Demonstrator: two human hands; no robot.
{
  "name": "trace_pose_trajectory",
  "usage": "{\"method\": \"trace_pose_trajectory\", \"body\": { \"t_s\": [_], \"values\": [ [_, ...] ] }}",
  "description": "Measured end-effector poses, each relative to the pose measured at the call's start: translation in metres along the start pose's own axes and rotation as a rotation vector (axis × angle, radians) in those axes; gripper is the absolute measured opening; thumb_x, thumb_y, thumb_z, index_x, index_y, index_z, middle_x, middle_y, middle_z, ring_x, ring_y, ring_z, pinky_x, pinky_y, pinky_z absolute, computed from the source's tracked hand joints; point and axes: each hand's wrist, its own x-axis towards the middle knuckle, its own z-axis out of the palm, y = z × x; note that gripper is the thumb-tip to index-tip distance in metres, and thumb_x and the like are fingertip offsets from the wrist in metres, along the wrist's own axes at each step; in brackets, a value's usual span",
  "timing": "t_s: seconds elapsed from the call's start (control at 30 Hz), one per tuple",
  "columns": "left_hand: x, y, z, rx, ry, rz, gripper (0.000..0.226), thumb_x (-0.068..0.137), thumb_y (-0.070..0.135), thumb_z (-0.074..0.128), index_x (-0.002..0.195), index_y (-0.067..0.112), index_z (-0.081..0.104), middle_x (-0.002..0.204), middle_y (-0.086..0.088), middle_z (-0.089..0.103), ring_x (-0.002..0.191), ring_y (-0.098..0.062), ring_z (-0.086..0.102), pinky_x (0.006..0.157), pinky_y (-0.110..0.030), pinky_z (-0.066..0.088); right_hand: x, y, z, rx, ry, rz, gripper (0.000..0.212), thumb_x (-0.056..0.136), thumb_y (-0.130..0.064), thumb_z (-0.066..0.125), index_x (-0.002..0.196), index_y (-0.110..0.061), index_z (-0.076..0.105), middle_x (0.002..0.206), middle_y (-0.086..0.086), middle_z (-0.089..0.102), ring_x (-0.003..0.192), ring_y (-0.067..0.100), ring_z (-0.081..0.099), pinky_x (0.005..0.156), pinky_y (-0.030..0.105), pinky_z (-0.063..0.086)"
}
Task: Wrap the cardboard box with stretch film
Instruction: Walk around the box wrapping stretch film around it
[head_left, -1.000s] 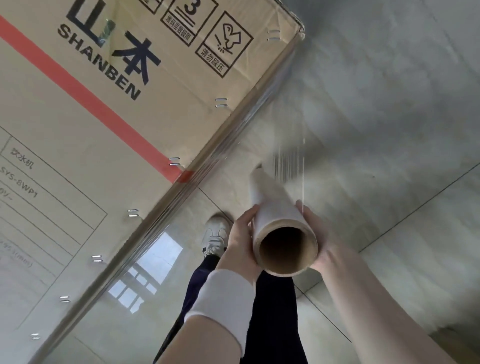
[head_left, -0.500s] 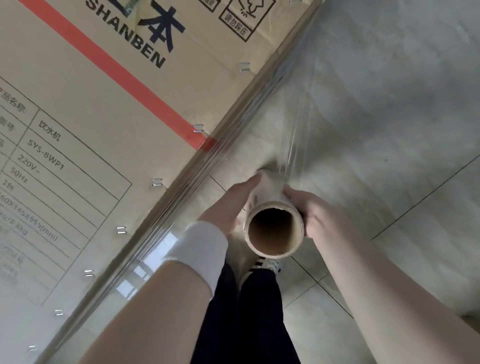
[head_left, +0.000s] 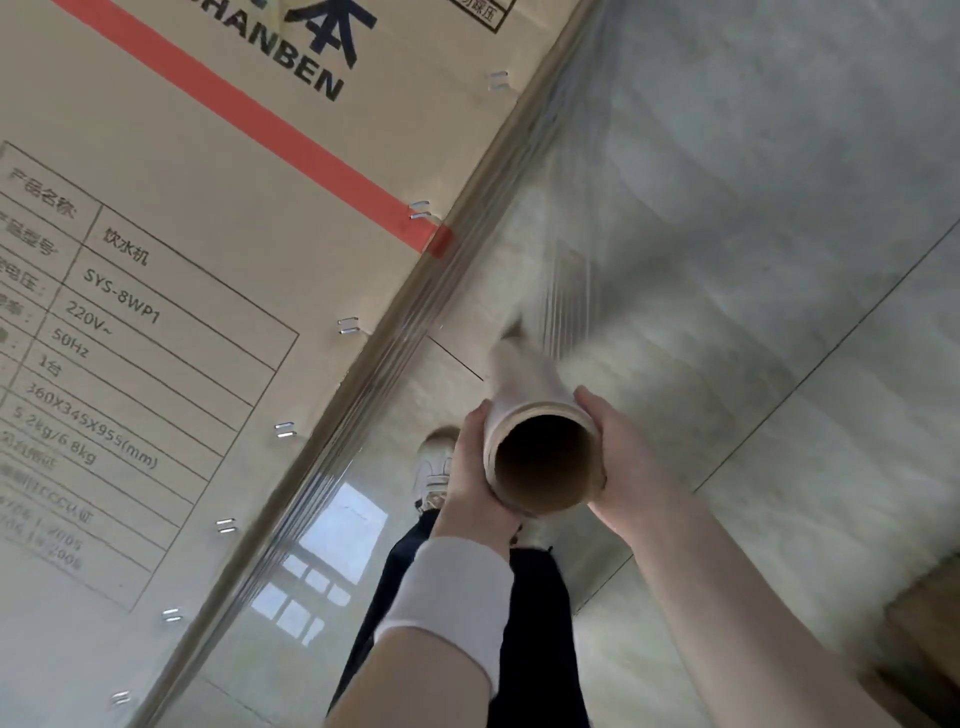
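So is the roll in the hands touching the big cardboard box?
Apart. The head view shows floor between the stretch film roll and the cardboard box edge; only the pulled-out film bridges them.

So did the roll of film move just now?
Yes. Measured against the red stripe on the cardboard box, the film roll has slid farther past it along the box edge, toward the picture's bottom.

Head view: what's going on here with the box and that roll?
A person grips a stretch film roll by its near end, left hand and right hand on either side. A sheet of clear film runs from the roll to the corner edge of the cardboard box, where it bunches along that edge.
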Motion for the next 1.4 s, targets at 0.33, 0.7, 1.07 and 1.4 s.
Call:
{"method": "trace_pose_trajectory", "body": {
  "t_s": [0.33,0.7,1.07,1.4],
  "values": [
    [0.025,0.004,-0.032,0.372,-0.008,0.361,0.059,0.069,0.064,0.062,0.118,0.031,0.064,0.141,-0.001,0.049,0.128,-0.021,0.046,0.107,-0.043,0.037,0.016,0.004,0.009,-0.103,0.112,-0.019,0.024,0.092,-0.023,0.055,0.077,-0.007,0.063,0.065,0.006,0.063,0.069,0.021,0.059,0.078,0.034,0.05],
    [0.007,0.019,-0.038,1.0,-0.269,0.721,0.03,0.089,0.037,0.059,0.118,0.033,0.06,0.123,0.007,0.059,0.11,-0.007,0.055,0.085,-0.01,0.041,-0.005,0.065,0.0,-0.135,-0.07,-0.307,0.059,0.08,-0.069,0.029,0.108,-0.028,0.061,0.113,-0.004,0.068,0.111,0.008,0.059,0.102,0.033,0.041],
    [-0.005,-0.038,-0.11,0.523,0.077,0.817,0.038,0.097,0.049,0.029,0.132,0.04,0.04,0.137,0.009,0.045,0.124,-0.006,0.042,0.098,-0.019,0.034,-0.003,0.074,0.021,-0.931,-0.135,-0.512,0.01,0.092,-0.043,0.049,0.09,-0.034,0.054,0.089,-0.02,0.058,0.087,-0.002,0.054,0.074,0.011,0.038],
    [-0.004,0.04,-0.129,1.364,-0.22,0.891,0.044,0.098,0.039,0.033,0.141,0.031,0.034,0.151,0.015,0.026,0.142,-0.001,0.011,0.108,-0.013,0.008,0.002,0.074,0.018,-0.952,-0.166,-0.514,0.018,0.09,-0.05,0.047,0.09,-0.034,0.052,0.089,-0.021,0.056,0.087,-0.002,0.053,0.072,0.014,0.037]
  ]
}}
